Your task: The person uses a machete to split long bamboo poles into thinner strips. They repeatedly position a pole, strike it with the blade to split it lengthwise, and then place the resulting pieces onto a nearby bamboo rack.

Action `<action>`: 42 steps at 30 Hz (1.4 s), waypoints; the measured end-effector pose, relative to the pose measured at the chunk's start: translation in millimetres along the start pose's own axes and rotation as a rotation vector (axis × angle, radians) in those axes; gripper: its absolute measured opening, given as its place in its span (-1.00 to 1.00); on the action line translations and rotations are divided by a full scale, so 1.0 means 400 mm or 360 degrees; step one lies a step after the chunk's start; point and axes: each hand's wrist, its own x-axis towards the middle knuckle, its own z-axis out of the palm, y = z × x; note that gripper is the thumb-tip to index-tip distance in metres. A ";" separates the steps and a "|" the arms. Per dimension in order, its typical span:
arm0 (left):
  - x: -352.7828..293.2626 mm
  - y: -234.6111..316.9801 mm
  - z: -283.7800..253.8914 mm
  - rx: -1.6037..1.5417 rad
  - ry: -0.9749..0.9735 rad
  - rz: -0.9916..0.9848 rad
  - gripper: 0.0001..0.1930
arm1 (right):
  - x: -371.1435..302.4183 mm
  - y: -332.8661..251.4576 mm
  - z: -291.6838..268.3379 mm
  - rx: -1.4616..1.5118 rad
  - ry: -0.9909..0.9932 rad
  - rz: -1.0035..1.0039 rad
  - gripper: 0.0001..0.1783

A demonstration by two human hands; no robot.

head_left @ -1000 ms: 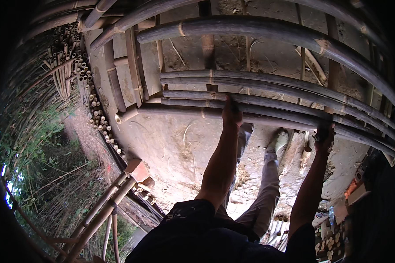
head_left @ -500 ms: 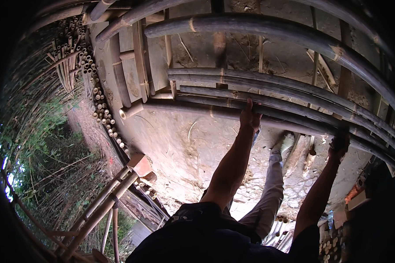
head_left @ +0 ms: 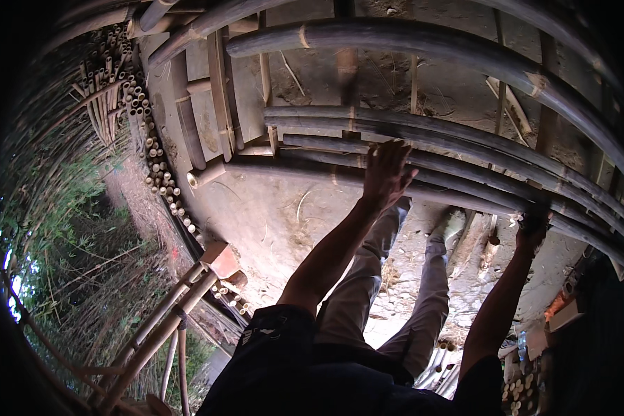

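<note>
Several dark bamboo poles (head_left: 457,163) lie side by side across the frame in front of me, with narrow gaps between them. My left hand (head_left: 387,175) reaches over the nearer poles, its fingers stretched out and nothing in its grasp. Farther right, my right hand (head_left: 532,227) is closed at the near bamboo rail (head_left: 305,171). Deep shadow covers its fingers, so what it grips cannot be made out. The rail's pale cut end (head_left: 193,179) shows at the left.
Beyond the slats runs a thick curved bamboo rail (head_left: 409,39). Cut bamboo stacks (head_left: 161,170) line the left side, near a brick (head_left: 221,261) on slanted poles (head_left: 161,333). Split wood (head_left: 470,243) lies by my foot. A box (head_left: 566,315) stands at the right.
My left hand has let go of the near poles and opened, moving slightly left and away from me over the slats. My right hand stays in nearly the same place.
</note>
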 end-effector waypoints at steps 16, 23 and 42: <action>0.015 -0.098 0.076 -0.0076 -0.0052 -0.0085 -0.77 | 0.045 -0.009 -0.090 -0.0005 -0.0104 0.0067 -0.55; 0.111 0.044 -0.011 -0.0039 0.0152 0.0149 -0.49 | 0.040 0.000 -0.118 0.0084 -0.0162 0.0030 -0.55; 0.244 0.146 0.183 0.0021 -0.0152 0.0288 -0.44 | 0.035 -0.008 -0.057 0.0183 -0.0178 -0.0036 -0.69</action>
